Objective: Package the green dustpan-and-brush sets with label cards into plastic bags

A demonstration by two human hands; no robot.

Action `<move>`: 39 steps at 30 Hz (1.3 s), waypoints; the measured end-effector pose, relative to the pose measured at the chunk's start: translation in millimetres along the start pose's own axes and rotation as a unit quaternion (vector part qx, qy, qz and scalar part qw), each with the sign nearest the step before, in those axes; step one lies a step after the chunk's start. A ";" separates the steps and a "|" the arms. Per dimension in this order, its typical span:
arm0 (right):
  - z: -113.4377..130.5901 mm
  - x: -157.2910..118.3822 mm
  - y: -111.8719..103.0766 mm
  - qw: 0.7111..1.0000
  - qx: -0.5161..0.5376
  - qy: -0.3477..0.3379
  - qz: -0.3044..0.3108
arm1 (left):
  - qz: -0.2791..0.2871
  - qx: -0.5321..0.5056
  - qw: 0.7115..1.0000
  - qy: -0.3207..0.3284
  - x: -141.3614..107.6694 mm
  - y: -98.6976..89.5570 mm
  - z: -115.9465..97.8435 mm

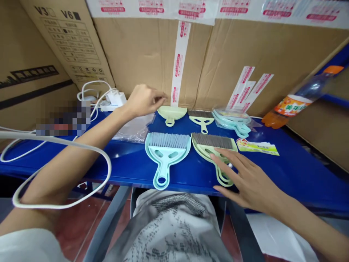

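My left hand is raised over the back of the table, beside a pale green dustpan; its fingers are curled together, and whatever they may hold is too small to make out. Fingers spread, my right hand hovers at or over the green dustpan with a grey-bristled brush; contact is unclear. A light blue dustpan and brush set lies left of it, handle toward me. Behind are a small green brush and a bagged light blue set.
Colourful cards lie on the blue table. An orange-capped bottle leans at right. Clear plastic bags, a white plug strip and looping cable are at left. Cardboard stands behind.
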State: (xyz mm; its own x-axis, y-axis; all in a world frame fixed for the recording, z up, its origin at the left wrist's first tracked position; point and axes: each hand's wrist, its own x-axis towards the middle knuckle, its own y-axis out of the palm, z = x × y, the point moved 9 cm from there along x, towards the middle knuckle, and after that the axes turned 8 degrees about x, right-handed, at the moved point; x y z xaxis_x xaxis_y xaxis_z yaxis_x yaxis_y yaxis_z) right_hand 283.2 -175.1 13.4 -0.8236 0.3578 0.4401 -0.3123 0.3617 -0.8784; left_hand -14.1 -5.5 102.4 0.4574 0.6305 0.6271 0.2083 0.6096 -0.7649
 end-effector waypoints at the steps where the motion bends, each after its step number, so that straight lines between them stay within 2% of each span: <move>1: -0.4 0.5 5.7 1.000 0.002 0.004 0.011 | -0.007 0.005 1.000 -0.014 -2.5 -0.3 5.5; 4: 2.8 -1.8 11.6 1.000 0.000 -0.026 0.015 | -0.009 0.031 0.999 -0.029 -9.4 4.1 13.2; 6: 1.9 -6.7 1.8 0.998 0.000 -0.056 -0.004 | -0.007 0.036 0.999 -0.031 -11.6 6.9 13.9; 9: -15.4 -9.0 -32.4 0.997 0.008 -0.069 -0.042 | -0.020 -0.027 0.998 -0.059 -11.4 5.4 15.2; 11: -37.7 0.2 -62.1 0.996 -0.021 -0.029 -0.081 | -0.024 -0.126 0.988 -0.085 -11.4 5.5 12.4; 12: -45.7 8.3 -75.4 0.994 -0.040 -0.019 -0.100 | -0.021 -0.186 0.977 -0.098 -12.0 7.2 9.0; 13: -59.1 19.8 -82.0 0.995 -0.041 0.026 -0.092 | -0.015 -0.251 0.962 -0.111 -13.0 9.8 4.7; 14: -64.2 32.9 -88.2 0.994 -0.023 0.030 -0.100 | -0.008 -0.316 0.941 -0.124 -14.3 12.9 0.0; 16: -57.9 59.7 -99.8 0.984 0.033 -0.049 -0.167 | 0.018 -0.433 0.889 -0.146 -16.5 21.0 -9.4; 18: -52.3 84.6 -94.9 0.973 0.062 -0.107 -0.196 | 0.071 -0.506 0.846 -0.155 -17.5 30.1 -19.8; 19: -48.3 95.7 -86.5 0.971 0.076 -0.132 -0.185 | 0.100 -0.516 0.837 -0.155 -17.9 32.7 -24.6; 21: -39.1 106.0 -79.9 0.959 0.077 -0.165 -0.218 | 0.138 -0.500 0.841 -0.154 -18.9 32.0 -31.4; 24: -41.5 108.8 -71.9 0.960 0.105 -0.122 -0.230 | 0.139 -0.483 0.849 -0.164 -19.8 24.6 -37.1; 27: -68.3 105.2 -55.0 0.963 0.183 -0.051 -0.192 | 0.141 -0.496 0.840 -0.169 -21.5 31.8 -45.0; 30: -96.2 101.6 -32.7 0.966 0.209 -0.034 -0.151 | 0.134 -0.451 0.864 -0.177 -25.4 45.6 -44.6; 33: -119.3 96.1 -14.1 0.956 0.271 -0.023 -0.113 | 0.089 -0.390 0.904 -0.149 -26.5 46.6 -43.3; 36: -139.5 88.5 1.3 0.907 0.404 0.070 -0.096 | 0.035 -0.370 0.922 -0.106 -27.9 41.8 -46.0; 39: -137.8 86.3 17.3 0.823 0.540 0.152 -0.090 | 0.000 -0.421 0.902 -0.097 -32.3 41.9 -49.0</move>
State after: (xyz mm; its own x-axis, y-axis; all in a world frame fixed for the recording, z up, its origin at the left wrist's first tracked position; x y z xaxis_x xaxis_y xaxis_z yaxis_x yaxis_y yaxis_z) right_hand 272.0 -19.3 61.9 -0.6128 0.6409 0.4623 -0.7901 -0.4851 -0.3747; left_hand 22.3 -23.9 42.9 0.3139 0.7527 0.5787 0.8284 0.0806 -0.5542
